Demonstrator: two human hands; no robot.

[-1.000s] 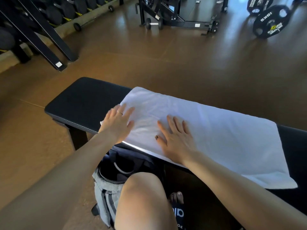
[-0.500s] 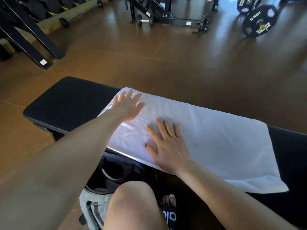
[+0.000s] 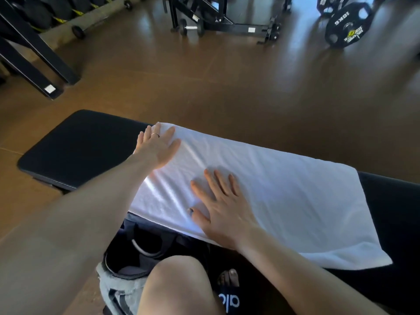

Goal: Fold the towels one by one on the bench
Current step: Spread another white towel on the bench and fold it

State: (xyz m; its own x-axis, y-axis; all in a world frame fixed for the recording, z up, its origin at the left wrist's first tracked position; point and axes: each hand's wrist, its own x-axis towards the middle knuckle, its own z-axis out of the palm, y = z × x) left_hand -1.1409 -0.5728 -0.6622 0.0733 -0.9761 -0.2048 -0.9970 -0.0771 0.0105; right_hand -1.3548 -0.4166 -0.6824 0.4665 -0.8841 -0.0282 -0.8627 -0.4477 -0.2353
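A white towel (image 3: 272,189) is pressed flat on the black padded surface (image 3: 79,144) by both hands.

The towel is spread lengthwise along the surface, with its near right corner hanging over the front edge. The left hand (image 3: 156,147) is laid at the towel's far left corner, fingers straight and spread, nothing gripped; a thin ring (image 3: 155,134) is worn on one finger. The right hand (image 3: 223,211) is set palm down near the towel's front edge, fingers straight and fanned apart, nothing held. Soft creases are seen in the cloth between the two hands. Below the surface's front edge an open grey bag (image 3: 120,285) is seen on the brown floor (image 3: 227,87), beside a bare knee (image 3: 179,285) and a foot in a dark slide (image 3: 228,296). A black weight plate (image 3: 346,25) and a small dumbbell (image 3: 191,28) are seen on the floor well beyond the surface.
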